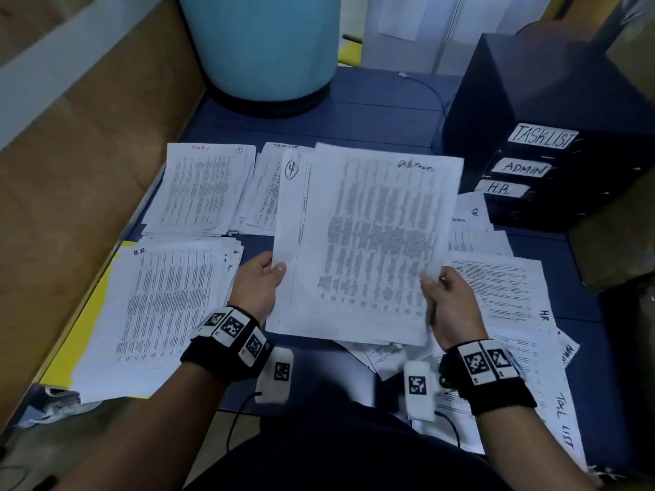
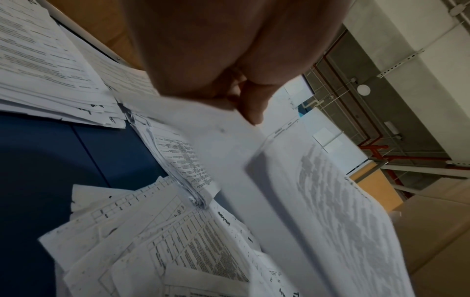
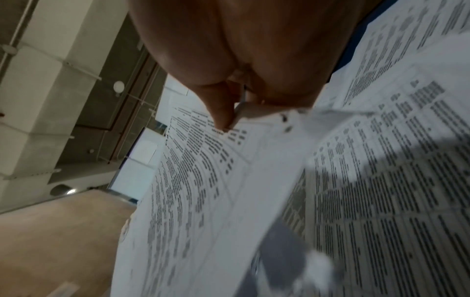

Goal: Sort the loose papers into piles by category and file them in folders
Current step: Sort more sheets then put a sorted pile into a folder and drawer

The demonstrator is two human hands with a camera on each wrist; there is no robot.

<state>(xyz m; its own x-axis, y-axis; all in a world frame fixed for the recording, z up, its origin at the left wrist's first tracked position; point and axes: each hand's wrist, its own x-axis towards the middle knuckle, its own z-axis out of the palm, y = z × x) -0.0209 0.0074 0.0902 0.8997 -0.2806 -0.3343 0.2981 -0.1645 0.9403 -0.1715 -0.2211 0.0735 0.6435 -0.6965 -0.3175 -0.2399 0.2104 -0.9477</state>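
My left hand (image 1: 260, 283) pinches the lower left edge of 1 sheet (image 1: 290, 221); my right hand (image 1: 448, 303) pinches the lower right of the sheet marked Admin (image 1: 382, 235), which overlaps it. Both run lengthwise away from me, mid-frame. The Admin pile (image 1: 203, 186) lies upper left, nearer my left hand. The labelled file box (image 1: 553, 147) stands upper right; its contents are hidden.
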